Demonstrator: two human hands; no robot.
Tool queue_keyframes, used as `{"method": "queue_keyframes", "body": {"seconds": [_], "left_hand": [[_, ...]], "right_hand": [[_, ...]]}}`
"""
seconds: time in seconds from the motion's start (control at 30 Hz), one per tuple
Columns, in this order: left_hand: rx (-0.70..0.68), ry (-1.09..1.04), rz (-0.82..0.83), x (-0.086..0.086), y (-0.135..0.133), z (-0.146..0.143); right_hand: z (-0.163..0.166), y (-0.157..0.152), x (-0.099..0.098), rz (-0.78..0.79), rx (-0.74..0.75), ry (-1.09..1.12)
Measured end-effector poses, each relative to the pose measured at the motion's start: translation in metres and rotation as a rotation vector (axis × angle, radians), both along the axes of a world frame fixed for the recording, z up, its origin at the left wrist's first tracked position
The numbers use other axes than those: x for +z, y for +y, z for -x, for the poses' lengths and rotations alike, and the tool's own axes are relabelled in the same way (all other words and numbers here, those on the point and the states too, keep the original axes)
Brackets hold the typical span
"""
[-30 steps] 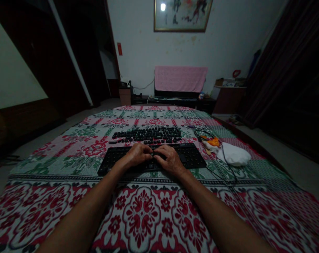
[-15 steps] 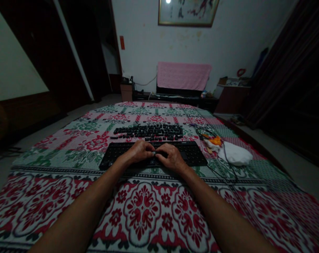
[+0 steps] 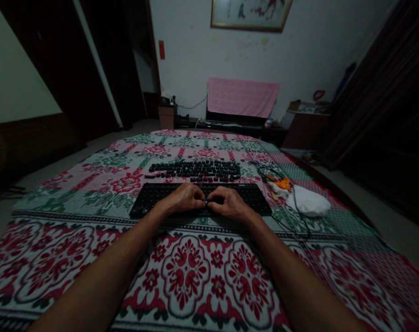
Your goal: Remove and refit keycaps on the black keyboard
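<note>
A black keyboard frame (image 3: 150,199) lies on a bed covered by a red, green and white floral blanket (image 3: 191,272). My left hand (image 3: 183,199) and my right hand (image 3: 230,205) rest on the middle of the frame, fingers curled and fingertips meeting over a small object I cannot make out. Beyond the frame, several loose black keycaps (image 3: 195,169) lie in rows on the blanket.
A white cloth bundle (image 3: 308,201) with an orange item (image 3: 282,184) and a black cable (image 3: 264,173) lies to the right of the keyboard. A low TV stand draped in a pink cloth (image 3: 243,97) stands against the far wall. Dark cabinets flank the room.
My hands have drawn a little closer together on the keyboard frame, fingertips now touching. The view has tilted slightly downward.
</note>
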State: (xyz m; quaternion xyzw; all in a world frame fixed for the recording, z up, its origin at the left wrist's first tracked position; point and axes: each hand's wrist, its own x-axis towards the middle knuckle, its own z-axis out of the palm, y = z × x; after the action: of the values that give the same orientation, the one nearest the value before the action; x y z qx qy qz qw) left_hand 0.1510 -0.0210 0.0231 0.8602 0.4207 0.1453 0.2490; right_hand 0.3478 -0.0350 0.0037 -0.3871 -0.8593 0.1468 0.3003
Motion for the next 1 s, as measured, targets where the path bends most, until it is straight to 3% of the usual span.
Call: {"method": "queue_keyframes", "body": {"seconds": [0.4,1.0], "left_hand": [[-0.107,-0.011,0.112,-0.006,0.004,0.001],[-0.069,-0.035,0.103,-0.016,0.01,-0.001]], "right_hand": [[-0.005,-0.004,0.011,0.125,0.067,-0.151],[-0.004,-0.002,0.008,0.241,0.055,-0.122]]}}
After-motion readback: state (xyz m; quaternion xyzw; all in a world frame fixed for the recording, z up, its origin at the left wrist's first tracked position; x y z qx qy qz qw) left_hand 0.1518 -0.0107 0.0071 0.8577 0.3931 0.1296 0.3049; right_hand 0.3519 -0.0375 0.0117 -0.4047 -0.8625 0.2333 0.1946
